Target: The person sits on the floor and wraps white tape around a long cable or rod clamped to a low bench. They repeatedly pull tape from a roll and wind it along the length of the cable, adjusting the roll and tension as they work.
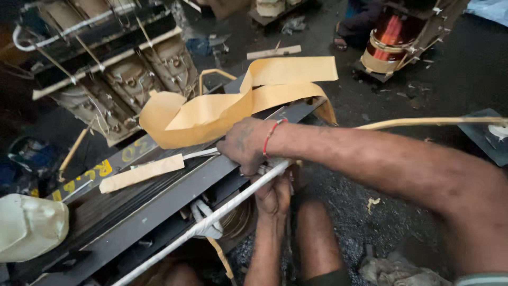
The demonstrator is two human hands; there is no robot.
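Tensioning of white tape (233,197) seemingly in hand: right hand (244,151) fisted over it at the edge of the dark steel frame (159,204), fingers curled tight together, left hand (272,197) just beneath, fingers closed round the same stretch. Calls, by the look of it, for a steady pull along the tape's own line, both grips kept shut and clear of the frame's edge. Runs flat, narrow and taut from the lower left up to the hands, bunched into a knot (203,220) midway under the frame, tan paper strip (211,111) looped just behind.
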